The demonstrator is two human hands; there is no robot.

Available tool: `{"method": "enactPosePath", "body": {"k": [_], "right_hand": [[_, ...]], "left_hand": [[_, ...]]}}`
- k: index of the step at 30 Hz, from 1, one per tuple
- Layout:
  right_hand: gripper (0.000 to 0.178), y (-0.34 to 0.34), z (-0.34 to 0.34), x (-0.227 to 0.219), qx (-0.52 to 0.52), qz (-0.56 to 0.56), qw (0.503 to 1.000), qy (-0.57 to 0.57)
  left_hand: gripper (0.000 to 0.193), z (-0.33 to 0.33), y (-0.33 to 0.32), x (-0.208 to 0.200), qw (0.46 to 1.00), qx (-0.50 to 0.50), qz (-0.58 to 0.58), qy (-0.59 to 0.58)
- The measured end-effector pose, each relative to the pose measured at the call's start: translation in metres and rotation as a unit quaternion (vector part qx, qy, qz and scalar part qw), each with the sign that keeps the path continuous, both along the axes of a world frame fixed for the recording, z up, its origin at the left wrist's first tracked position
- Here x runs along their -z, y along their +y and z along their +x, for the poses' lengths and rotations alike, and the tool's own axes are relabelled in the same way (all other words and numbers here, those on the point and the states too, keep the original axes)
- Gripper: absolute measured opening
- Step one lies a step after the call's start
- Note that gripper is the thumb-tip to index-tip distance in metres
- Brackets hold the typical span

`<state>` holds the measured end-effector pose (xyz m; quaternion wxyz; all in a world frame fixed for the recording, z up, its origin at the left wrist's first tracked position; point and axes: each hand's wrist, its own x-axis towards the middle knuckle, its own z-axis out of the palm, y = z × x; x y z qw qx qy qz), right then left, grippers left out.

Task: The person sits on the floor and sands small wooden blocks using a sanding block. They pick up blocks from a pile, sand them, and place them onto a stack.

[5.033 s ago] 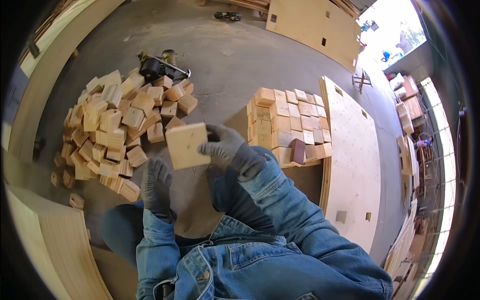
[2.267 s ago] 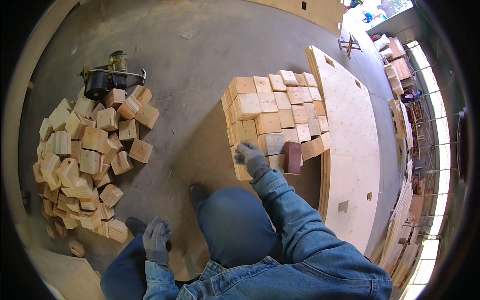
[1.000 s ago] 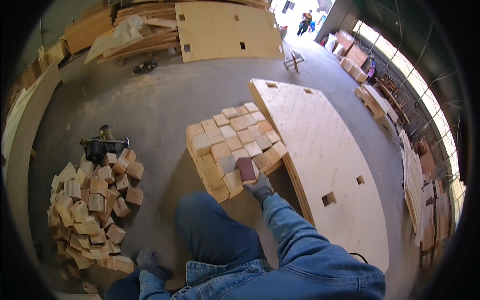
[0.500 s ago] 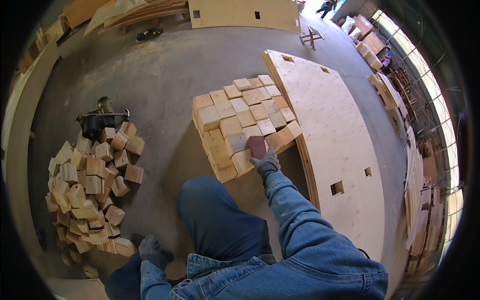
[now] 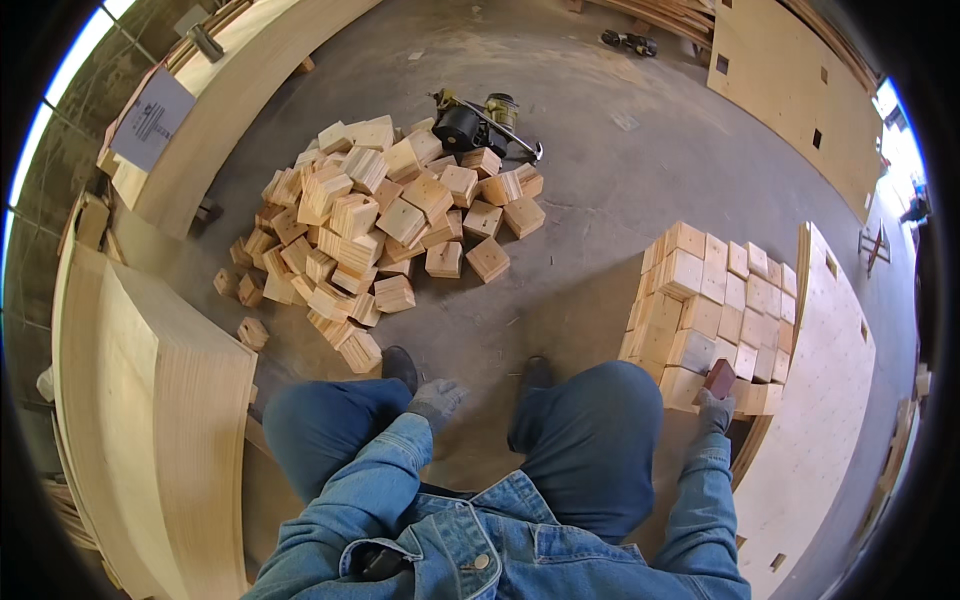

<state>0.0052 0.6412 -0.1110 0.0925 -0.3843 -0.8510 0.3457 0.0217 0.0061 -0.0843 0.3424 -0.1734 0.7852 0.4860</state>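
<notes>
In my gloved right hand (image 5: 714,410) is a dark red, brick-like block (image 5: 718,378), gripped at its near end. It rests on or just above the near edge of a neat stack of pale wooden blocks (image 5: 715,310) at the right. My gloved left hand (image 5: 436,400) is beside my left knee, fingers stretched out and holding nothing. Beyond that hand, a loose heap of cut wooden blocks (image 5: 400,220) lies on the floor. Whether the red block touches the wood beneath it is hard to tell.
A black and olive power tool (image 5: 462,128) and a hammer (image 5: 515,138) lie behind the heap. Right of the stack is a large plywood panel (image 5: 815,420) with square holes. Thick plywood stacks (image 5: 190,400) stand at the left. Another holed panel (image 5: 780,90) is at the far right.
My view has swung left, so the heap now sits nearer the middle and the stack at the right. My right hand keeps the red block at the stack; my left hand now shows beside the knee.
</notes>
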Motion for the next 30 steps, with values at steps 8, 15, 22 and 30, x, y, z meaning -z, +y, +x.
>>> {"method": "enactPosePath", "body": {"k": [8, 15, 22, 30], "right_hand": [[0.053, -0.077, -0.056, -0.124, 0.039, -0.329, 0.927, 0.174], [0.072, -0.196, -0.104, -0.231, -0.237, -0.289, 0.894, 0.249], [0.068, -0.386, -0.087, -0.27, -0.494, -0.098, 0.86, 0.08], [0.09, -0.475, -0.019, -0.189, -0.602, -0.02, 0.797, -0.041]], "left_hand": [[0.035, 0.015, -0.015, 0.077, 0.938, 0.212, -0.156, 0.225], [0.073, -0.011, 0.018, -0.012, 0.945, -0.184, 0.262, 0.068], [0.061, -0.007, 0.015, -0.102, 0.855, -0.281, 0.43, 0.074], [0.046, -0.002, 0.0, -0.07, 0.837, -0.37, 0.398, 0.057]]}}
